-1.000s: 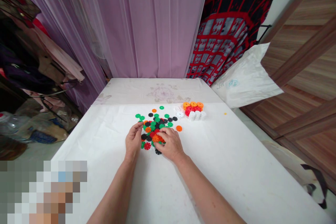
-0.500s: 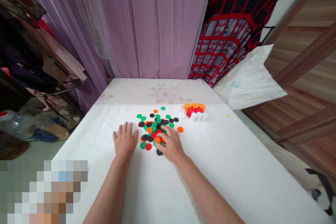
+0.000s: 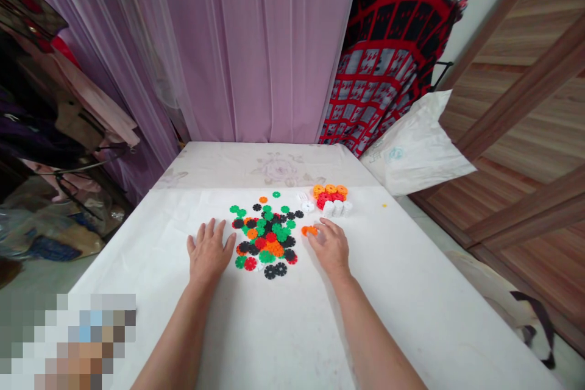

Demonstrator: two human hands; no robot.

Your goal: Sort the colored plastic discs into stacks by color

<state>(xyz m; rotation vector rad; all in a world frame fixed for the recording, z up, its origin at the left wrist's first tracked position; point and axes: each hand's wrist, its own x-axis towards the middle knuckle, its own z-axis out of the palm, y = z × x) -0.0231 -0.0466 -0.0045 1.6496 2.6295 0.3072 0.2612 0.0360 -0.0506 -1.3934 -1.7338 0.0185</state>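
Note:
My left hand (image 3: pixel 210 253) lies flat on the white cloth with its fingers spread, just left of a loose pile of notched discs (image 3: pixel 269 231) in green, black, red and orange. To the right of the pile, my right hand (image 3: pixel 331 247) has its thumb and fingertips at an orange disc (image 3: pixel 309 230) and pinches it; a second orange disc seems to lie against it. Behind that hand stand grouped discs in rows: orange (image 3: pixel 329 190), red (image 3: pixel 325 199) and white (image 3: pixel 337 208). A single white disc (image 3: pixel 308 207) lies beside them.
The table has a white cloth (image 3: pixel 269 329) with a flowered part at the far end. A white bag (image 3: pixel 415 146) hangs by the right edge. A tiny yellow piece (image 3: pixel 384 205) lies at the right. Purple curtains (image 3: pixel 256 42) hang behind, and clothes (image 3: pixel 86 91) at the left.
My right hand has moved right, from the pile to the orange disc beside it. My left hand stays flat near the pile. The view has shifted slightly.

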